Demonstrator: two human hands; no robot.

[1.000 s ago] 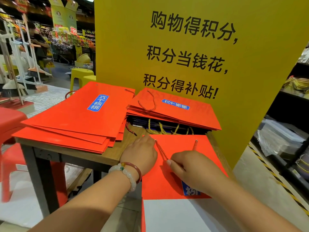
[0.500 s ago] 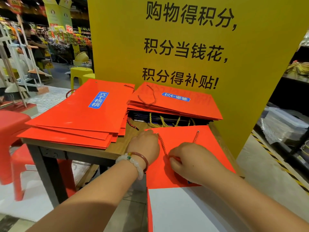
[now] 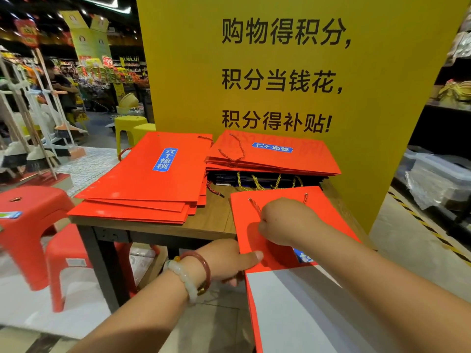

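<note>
Gripping a red bag (image 3: 244,220) on the table (image 3: 209,220)

The right hand (image 3: 285,220) is clenched round its rope handle (image 3: 255,207); the bag lies flat over the near right corner. The left hand (image 3: 229,258) pinches its left edge, thumb on top.

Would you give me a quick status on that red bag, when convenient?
Left hand pinches bag at left edge. Right hand grips handle. It overhangs table. Stacks behind, not blocking.

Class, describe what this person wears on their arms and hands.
Both forearms are bare, no sleeves in view. The wrist of the left hand carries a pale beaded bracelet and a reddish-brown bangle. The right hand and wrist wear nothing.
</note>
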